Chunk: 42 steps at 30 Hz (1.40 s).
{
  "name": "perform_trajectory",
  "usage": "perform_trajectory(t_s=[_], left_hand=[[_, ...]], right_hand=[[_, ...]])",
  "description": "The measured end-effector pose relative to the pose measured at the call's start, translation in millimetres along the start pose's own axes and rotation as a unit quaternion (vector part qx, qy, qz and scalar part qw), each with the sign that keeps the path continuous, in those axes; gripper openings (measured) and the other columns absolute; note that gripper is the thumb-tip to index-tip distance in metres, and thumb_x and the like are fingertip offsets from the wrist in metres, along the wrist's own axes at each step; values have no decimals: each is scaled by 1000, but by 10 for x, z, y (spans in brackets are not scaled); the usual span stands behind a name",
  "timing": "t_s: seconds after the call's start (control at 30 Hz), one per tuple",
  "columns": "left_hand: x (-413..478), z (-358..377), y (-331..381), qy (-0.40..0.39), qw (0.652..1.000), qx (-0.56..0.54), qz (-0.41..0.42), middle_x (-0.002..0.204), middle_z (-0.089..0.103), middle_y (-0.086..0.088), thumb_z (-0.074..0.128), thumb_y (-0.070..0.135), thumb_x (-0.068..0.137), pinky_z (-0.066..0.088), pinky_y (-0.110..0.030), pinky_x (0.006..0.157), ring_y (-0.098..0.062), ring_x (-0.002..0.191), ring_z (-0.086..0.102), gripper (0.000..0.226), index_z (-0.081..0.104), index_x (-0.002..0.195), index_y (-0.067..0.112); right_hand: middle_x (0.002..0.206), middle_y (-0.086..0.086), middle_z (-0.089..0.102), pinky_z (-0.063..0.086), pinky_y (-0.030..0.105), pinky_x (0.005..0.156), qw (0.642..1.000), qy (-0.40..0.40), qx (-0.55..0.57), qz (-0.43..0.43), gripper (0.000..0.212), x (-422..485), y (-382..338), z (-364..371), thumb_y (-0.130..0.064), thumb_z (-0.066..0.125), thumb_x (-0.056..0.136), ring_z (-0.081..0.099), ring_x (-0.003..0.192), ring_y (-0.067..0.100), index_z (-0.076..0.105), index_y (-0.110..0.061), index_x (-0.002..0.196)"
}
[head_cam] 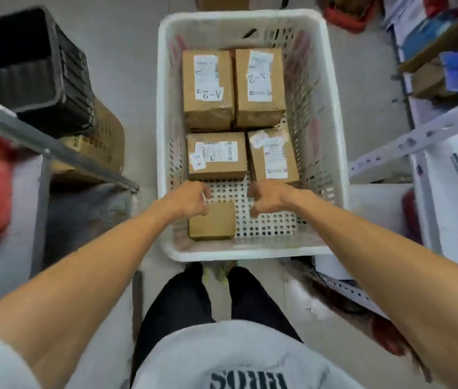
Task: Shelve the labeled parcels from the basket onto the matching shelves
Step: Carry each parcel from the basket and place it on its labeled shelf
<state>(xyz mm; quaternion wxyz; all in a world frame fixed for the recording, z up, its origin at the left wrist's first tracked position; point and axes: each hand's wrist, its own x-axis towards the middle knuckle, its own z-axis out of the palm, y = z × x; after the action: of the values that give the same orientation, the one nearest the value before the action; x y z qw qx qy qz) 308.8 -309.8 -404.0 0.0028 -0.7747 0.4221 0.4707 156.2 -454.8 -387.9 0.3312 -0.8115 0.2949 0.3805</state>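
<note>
Left side is tight: a black crate (25, 66) and a grey shelf rail (54, 147) crowd the white basket (250, 249). The left hand (191, 200) is curled over the small plain parcel (213, 223) by the near wall, but I can't tell if it's gripping yet. I'd get fingers under its edges, then flip it for the label. The right hand (267, 197) is curled and empty over bare basket floor — room there to lift straight up, clear of the rim.

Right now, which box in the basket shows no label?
The small box at the basket's near end, by the left hand; its top is plain cardboard, the other four boxes carry white labels.
</note>
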Motion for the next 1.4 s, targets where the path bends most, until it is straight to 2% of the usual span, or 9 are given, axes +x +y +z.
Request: perform_trajectory(t_s=[0.33, 0.47, 0.6, 0.7, 0.8, 0.9, 1.1, 1.27, 1.4], left_hand=[[1157, 473, -426, 41, 999, -18, -21, 113, 60, -6, 67, 11, 83, 49, -39, 91, -24, 106, 58, 44, 52, 124, 15], [1377, 646, -493, 41, 998, -26, -27, 110, 62, -5, 66, 9, 82, 50, -40, 89, -24, 101, 59, 41, 54, 121, 18], [1476, 744, -446, 61, 996, -63, -27, 108, 64, -6, 60, 11, 87, 50, -40, 90, -24, 100, 60, 32, 56, 118, 17], [1525, 707, -398, 104, 992, -72, -17, 109, 62, -5, 55, 11, 89, 50, -39, 90, -22, 101, 58, 27, 57, 115, 16], [1519, 636, -372, 174, 976, -135, 0, 109, 61, -3, 51, 0, 85, 50, -37, 91, -19, 101, 59, 34, 58, 115, 15], [1495, 622, -366, 253, 946, -201, 27, 101, 63, 0, 46, -8, 84, 52, -34, 85, -12, 94, 59, 38, 61, 110, 14], [1577, 732, -393, 259, 932, -252, -13, 96, 62, 1, 41, -13, 78, 54, -38, 82, -14, 90, 60, 44, 63, 105, 14], [1469, 734, -369, 262, 924, -276, -32, 98, 62, -1, 46, -15, 77, 54, -34, 83, -14, 90, 59, 43, 62, 107, 11], [1476, 725, -385, 281, 910, -296, -64, 96, 61, 1, 45, -14, 79, 53, -30, 84, -13, 89, 58, 42, 62, 108, 12]], right_hand=[[133, 12, 45, 47, 40, 93, 977, 18, -168, -131, 65, 1277, 118, 1022, -23, 70, 78, 44, 120, 29, 42, -9, 135], [160, 12, 4, 27, 45, 115, 968, 25, -223, -109, 85, 1497, 109, 1510, -30, 59, 90, 9, 146, 30, 7, -5, 152], [159, 12, -20, 22, 53, 116, 966, 42, -241, -79, 90, 1627, 156, 1558, -19, 53, 94, -13, 148, 28, -15, -5, 150], [160, 16, 8, 34, 48, 111, 980, 82, -165, -79, 107, 1932, 119, 1333, -21, 77, 74, 17, 144, 34, 6, -3, 152], [123, 7, 59, 49, 34, 91, 998, 47, -25, -35, 87, 2251, 172, 895, -39, 87, 53, 57, 110, 27, 51, -11, 128], [109, 0, 64, 47, 32, 95, 981, -82, 169, 56, 73, 2322, 412, 594, -35, 92, 51, 58, 103, 20, 63, -12, 115], [96, 2, 66, 47, 23, 81, 931, -44, 355, 67, 47, 2314, 584, 827, -13, 82, 74, 59, 97, 17, 65, -8, 117], [110, 6, 65, 43, 37, 103, 956, 9, 290, 52, 27, 2321, 663, 613, -16, 67, 89, 57, 110, 22, 66, -11, 115], [130, 11, 58, 42, 35, 100, 986, 140, 82, -37, 41, 2192, 376, 650, -14, 54, 94, 54, 120, 27, 52, -14, 135]])
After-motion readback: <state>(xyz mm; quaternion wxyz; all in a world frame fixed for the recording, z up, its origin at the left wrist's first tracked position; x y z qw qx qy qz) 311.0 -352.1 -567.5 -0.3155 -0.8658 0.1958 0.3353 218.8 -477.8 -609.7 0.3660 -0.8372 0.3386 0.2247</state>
